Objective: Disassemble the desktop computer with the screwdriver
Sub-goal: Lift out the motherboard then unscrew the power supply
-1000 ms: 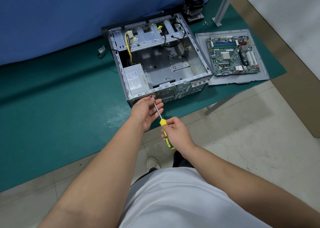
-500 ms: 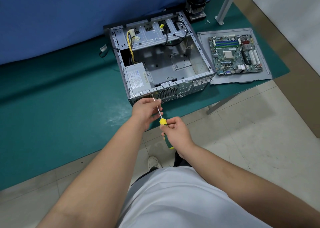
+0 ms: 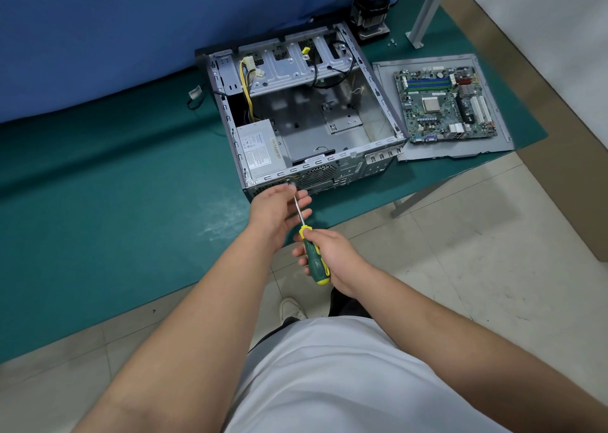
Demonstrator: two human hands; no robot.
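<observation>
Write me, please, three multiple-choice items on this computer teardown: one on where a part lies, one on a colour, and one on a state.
1. Where does the motherboard lie?
A. inside the case
B. on a grey panel beside the case
C. on the floor

2. What colours is the handle of the screwdriver?
A. red and black
B. blue and white
C. green and yellow

3. What is the right hand doing?
A. gripping the screwdriver handle
B. resting flat on the mat
C. holding a cable

Answers:
1. B: the board sits on the grey panel, right of the open case.
2. C: the handle is green with yellow ends.
3. A: its fingers curl round the handle, while the left hand steadies the shaft near the case's rear.
</observation>
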